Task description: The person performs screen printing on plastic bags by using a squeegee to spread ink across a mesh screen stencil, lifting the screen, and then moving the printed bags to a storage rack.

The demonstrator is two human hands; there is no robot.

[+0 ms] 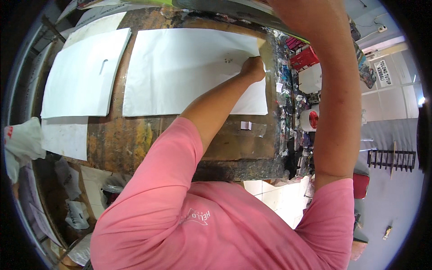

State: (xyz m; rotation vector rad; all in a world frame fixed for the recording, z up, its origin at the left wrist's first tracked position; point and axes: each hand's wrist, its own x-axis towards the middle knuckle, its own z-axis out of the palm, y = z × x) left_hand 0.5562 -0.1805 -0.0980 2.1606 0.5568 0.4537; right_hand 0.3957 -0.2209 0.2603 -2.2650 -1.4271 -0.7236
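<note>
A large white sheet [180, 76] lies flat on the stained work table, with a few small dark marks near its right side. My left hand [253, 69] rests on the sheet's right part, fingers curled in; whether they pinch anything is hidden. My right hand [299, 9] is raised at the top edge of the view, beside a tilted grey-green frame-like panel [252, 14]. Its fingers fall outside the picture, so its grip does not show. To the left lies a stack of white sheets [81, 76] with a small dark hooked mark on top.
A small pale slip [245, 125] sits on the table [225, 153] in front of the sheet. Paint-crusted clutter, a red container [305, 58] and a white tub [309, 119] line the right side. A white plastic bag [24, 144] hangs at the left.
</note>
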